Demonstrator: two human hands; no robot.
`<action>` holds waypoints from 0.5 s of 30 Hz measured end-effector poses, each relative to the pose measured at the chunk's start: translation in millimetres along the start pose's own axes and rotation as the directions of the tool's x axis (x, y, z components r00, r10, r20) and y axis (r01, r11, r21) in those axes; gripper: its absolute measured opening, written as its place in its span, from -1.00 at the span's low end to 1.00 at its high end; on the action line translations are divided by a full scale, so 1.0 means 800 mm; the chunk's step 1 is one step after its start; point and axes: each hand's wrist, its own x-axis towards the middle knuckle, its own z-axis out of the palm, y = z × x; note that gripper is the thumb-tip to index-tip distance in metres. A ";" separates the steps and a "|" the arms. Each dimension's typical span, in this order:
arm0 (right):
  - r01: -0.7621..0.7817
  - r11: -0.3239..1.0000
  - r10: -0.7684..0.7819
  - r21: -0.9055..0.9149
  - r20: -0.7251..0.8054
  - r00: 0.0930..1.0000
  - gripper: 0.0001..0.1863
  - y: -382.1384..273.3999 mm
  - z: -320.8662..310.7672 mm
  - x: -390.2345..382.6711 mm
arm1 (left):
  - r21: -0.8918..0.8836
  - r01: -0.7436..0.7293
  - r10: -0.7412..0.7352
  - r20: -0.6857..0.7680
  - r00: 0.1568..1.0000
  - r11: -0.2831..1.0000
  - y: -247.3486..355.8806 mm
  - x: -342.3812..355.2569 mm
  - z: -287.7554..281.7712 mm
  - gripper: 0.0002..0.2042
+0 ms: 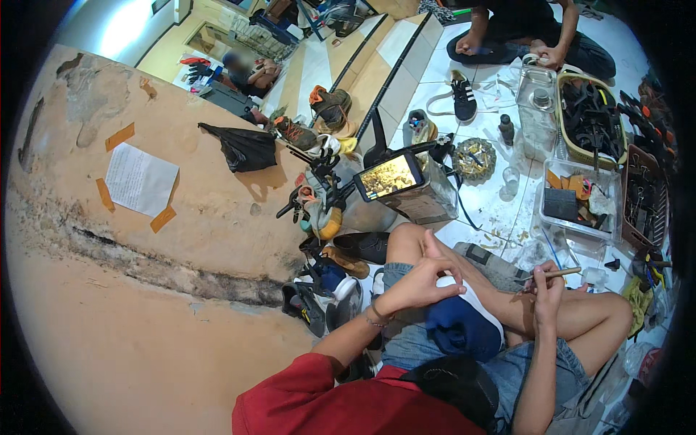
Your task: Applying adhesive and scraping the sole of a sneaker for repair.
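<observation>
A blue shoe (462, 323) with a white sole edge lies in my lap between my bent legs. My left hand (428, 281) is at the shoe's far end, its fingertips pinched together next to the white edge. Whatever is in that pinch is too small to make out. Over my right leg, my right hand (546, 291) is closed round an awl (564, 272), its wooden handle sticking out to the right and its thin end toward the left. The awl is apart from the shoe.
Before me a phone (389, 177) sits on a holder by a clear box. Several shoes (304, 308) line the wall at left. At right are a plastic tub of scraps (580, 233), a basket of dark tools (591, 148) and a jar (510, 180). Another person (533, 32) sits far right.
</observation>
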 end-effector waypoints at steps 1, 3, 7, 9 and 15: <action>-0.038 0.999 0.038 0.008 0.006 0.999 -0.80 0.001 0.001 0.001 | -0.003 -0.002 0.002 0.001 1.000 1.000 0.000 0.004 -0.003 -0.83; 0.015 1.000 -0.014 -0.018 0.015 1.000 -0.82 0.006 -0.002 0.004 | -0.009 0.005 -0.004 0.056 0.998 1.000 -0.007 0.009 -0.006 -0.84; 0.013 1.000 -0.013 -0.010 0.005 1.000 -0.81 0.004 0.000 0.004 | -0.289 -0.090 0.059 -0.116 0.992 0.953 -0.023 0.005 0.001 -0.77; 0.011 1.000 -0.011 -0.002 0.053 0.999 -0.81 0.008 -0.003 0.005 | -0.360 -0.050 -0.021 -0.191 0.981 0.932 -0.027 -0.004 -0.002 -0.70; -0.020 0.998 0.022 -0.052 0.038 0.999 -0.80 0.017 -0.010 0.002 | -0.390 -0.112 -0.121 -0.526 0.842 0.914 -0.065 -0.015 0.009 -0.66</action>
